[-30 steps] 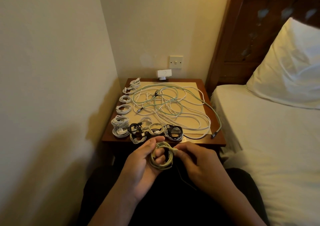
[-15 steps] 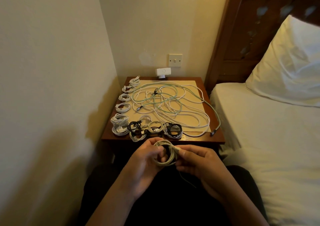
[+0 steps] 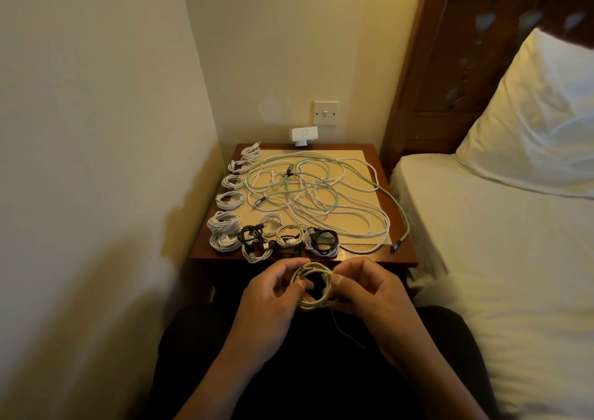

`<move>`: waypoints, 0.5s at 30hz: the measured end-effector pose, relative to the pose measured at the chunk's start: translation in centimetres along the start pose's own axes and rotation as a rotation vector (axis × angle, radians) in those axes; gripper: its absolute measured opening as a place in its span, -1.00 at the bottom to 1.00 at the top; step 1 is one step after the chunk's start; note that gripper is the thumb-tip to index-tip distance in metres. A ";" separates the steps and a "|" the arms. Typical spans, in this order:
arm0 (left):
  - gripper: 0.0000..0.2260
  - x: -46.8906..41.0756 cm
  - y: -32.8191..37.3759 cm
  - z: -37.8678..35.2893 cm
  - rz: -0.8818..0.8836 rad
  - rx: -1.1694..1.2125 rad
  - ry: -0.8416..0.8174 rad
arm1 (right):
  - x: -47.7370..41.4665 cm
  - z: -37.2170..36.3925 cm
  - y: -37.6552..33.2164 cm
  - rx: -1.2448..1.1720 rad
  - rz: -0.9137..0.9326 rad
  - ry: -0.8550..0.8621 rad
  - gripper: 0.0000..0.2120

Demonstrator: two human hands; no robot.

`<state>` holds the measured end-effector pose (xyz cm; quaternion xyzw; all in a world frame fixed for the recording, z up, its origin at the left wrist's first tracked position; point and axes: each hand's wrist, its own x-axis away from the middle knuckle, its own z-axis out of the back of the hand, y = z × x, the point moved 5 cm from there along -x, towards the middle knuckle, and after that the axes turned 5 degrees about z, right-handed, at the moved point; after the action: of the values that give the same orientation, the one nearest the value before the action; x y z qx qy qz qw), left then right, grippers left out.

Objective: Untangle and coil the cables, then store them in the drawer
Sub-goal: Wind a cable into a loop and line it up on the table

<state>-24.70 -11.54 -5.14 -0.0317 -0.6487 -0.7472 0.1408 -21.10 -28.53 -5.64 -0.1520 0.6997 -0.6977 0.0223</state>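
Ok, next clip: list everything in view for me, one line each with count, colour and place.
Nightstand: one, brown wood, in the corner between wall and bed.
Mat: one, beige, on the nightstand top.
Tangled cables: several, white and pale green, loose across the mat.
Coiled cables: about a dozen, mostly white, a few black, along the nightstand's left and front edges.
Small device: one, white, at the back edge.
Wall switch: one, white, on the wall above.
Bed: one, white sheet, on the right.
Pillow: one, white, against the wooden headboard.
Held cable coil: one, pale cream, between both hands.
Left hand: gripping the coil's left side.
Right hand: fingers pinching the coil's right side.
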 end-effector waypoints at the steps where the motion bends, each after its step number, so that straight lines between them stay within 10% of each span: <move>1: -0.74 0.2 0.2 -0.1 -0.004 0.003 -0.003 | 0.0 0.0 -0.2 0.015 0.015 -0.012 -0.92; 15: -0.70 0.3 1.1 1.3 0.097 0.468 -0.253 | -0.3 1.0 -2.3 -0.143 0.149 -0.164 -0.69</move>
<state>-24.86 -10.44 -3.84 -0.1225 -0.8138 -0.5596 0.0976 -20.14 -29.34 -3.47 -0.1573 0.7527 -0.6279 0.1202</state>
